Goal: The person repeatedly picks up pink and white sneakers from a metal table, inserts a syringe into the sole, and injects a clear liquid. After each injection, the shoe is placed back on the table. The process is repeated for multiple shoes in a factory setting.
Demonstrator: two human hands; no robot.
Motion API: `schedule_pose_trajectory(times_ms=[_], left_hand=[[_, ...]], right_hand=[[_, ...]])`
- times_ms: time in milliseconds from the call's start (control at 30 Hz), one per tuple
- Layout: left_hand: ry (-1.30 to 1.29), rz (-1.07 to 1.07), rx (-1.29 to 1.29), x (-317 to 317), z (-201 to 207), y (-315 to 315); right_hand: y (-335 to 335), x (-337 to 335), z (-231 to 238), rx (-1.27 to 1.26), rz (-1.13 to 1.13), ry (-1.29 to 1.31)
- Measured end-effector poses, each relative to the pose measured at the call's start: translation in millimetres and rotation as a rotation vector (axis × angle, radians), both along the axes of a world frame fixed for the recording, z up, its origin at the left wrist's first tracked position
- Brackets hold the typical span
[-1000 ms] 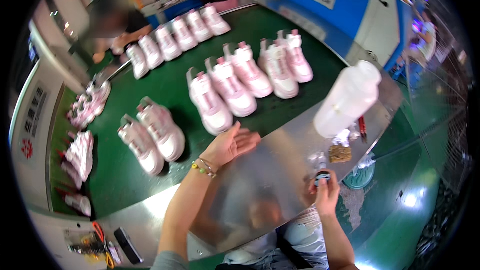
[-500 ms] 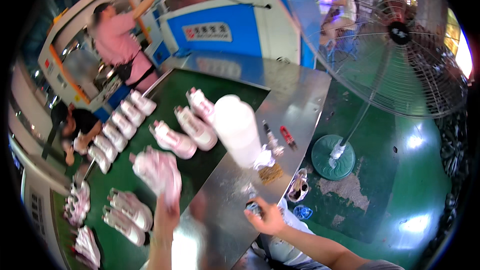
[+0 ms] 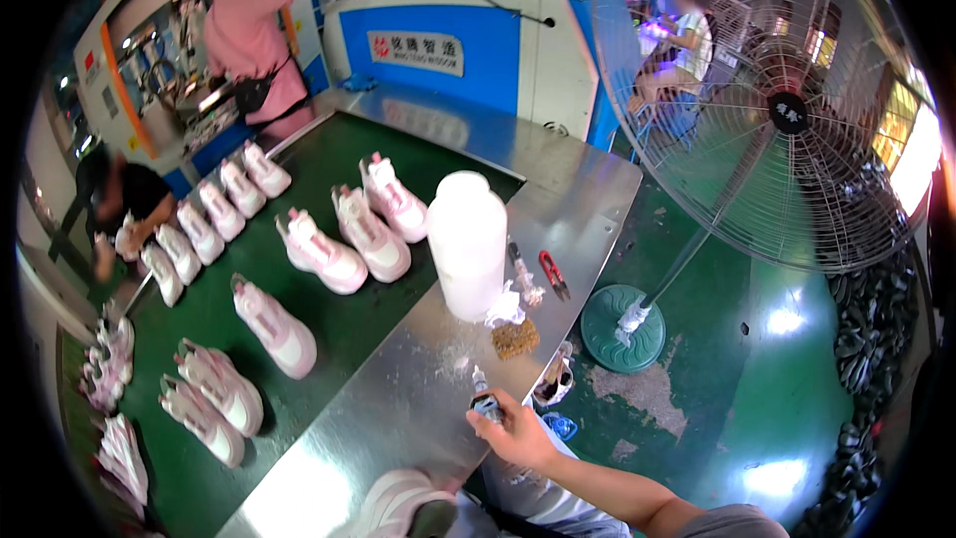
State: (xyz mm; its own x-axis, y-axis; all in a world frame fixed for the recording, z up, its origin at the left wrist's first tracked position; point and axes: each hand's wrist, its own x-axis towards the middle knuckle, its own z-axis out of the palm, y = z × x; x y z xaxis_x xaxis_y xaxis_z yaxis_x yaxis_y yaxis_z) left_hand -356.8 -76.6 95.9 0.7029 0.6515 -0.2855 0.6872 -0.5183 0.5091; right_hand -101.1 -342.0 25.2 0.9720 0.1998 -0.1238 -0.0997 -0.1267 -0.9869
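Observation:
My right hand (image 3: 520,436) is closed round a small dark bottle (image 3: 486,405) with a pale pointed nozzle, held above the metal table edge (image 3: 398,408). My left hand is out of sight. A white and pink sneaker (image 3: 398,503), cut off by the lower edge of the picture, is close to me with its dark sole showing; what holds it is hidden. On the green belt (image 3: 339,339) another such sneaker (image 3: 274,329) stands alone, with a pair (image 3: 217,389) nearer to me and three more (image 3: 368,234) beyond.
A tall white plastic bottle (image 3: 470,249) stands on the metal by crumpled white tissue (image 3: 505,307), a brown sponge-like block (image 3: 515,339) and red thread snips (image 3: 553,274). More sneakers (image 3: 219,209) line the belt's far side. A floor fan (image 3: 787,115) stands right. Other people work behind.
My left hand has gone from the belt out of view. A sneaker has come in at the lower edge, near me. The right hand still grips the small bottle; the view has shifted.

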Motion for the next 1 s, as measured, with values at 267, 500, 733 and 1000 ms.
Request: schedule_pose_trajectory(times_ms=[267, 500, 733, 1000], left_hand=[[-0.941, -0.535, -0.299, 192, 21, -31], [-0.97, -0.814, -0.348, 219, 41, -45], [-0.864, -1.038, -0.152, 228, 51, -48], [-0.878, -0.985, -0.234, 238, 44, -43]], right_hand=[[-27, -32, 65, 0.942, 0.35, 0.066], [-18, -47, 105, 1.009, 0.47, -0.17], [-15, -36, 94, 1.031, 0.493, -0.144], [-13, -17, 77, 1.084, 0.464, -0.072]])
